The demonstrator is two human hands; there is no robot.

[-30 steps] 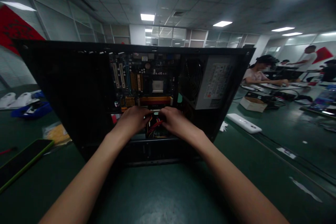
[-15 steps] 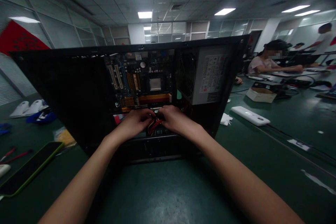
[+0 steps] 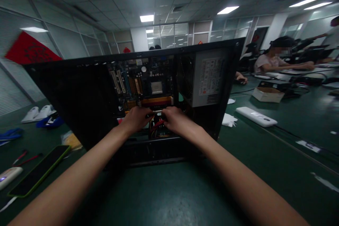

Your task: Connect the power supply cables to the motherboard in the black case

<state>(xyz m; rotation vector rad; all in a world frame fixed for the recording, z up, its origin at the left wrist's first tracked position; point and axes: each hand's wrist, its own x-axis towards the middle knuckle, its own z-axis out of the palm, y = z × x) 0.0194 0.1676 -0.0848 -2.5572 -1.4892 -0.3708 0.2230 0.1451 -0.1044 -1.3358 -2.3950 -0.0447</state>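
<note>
An open black computer case [image 3: 79,102] stands on the green table in front of me, its inside facing me. A motherboard [image 3: 144,84] with coloured slots is fixed inside, and a grey power supply [image 3: 209,81] with a fan sits at its right. My left hand [image 3: 137,118] and my right hand [image 3: 176,120] reach into the case just below the motherboard. Both hands close around a bundle of red, yellow and black cables [image 3: 156,127]. The fingertips are hidden behind the cables.
A dark tablet with a green edge [image 3: 37,171] and a small white device [image 3: 9,178] lie at the left. A white oblong device [image 3: 256,117] and a cardboard box [image 3: 267,94] lie at the right. Other people sit at far right tables.
Both hands have shifted slightly upward, closer to the motherboard's lower edge, still on the cables. The view has turned a little to the left.
</note>
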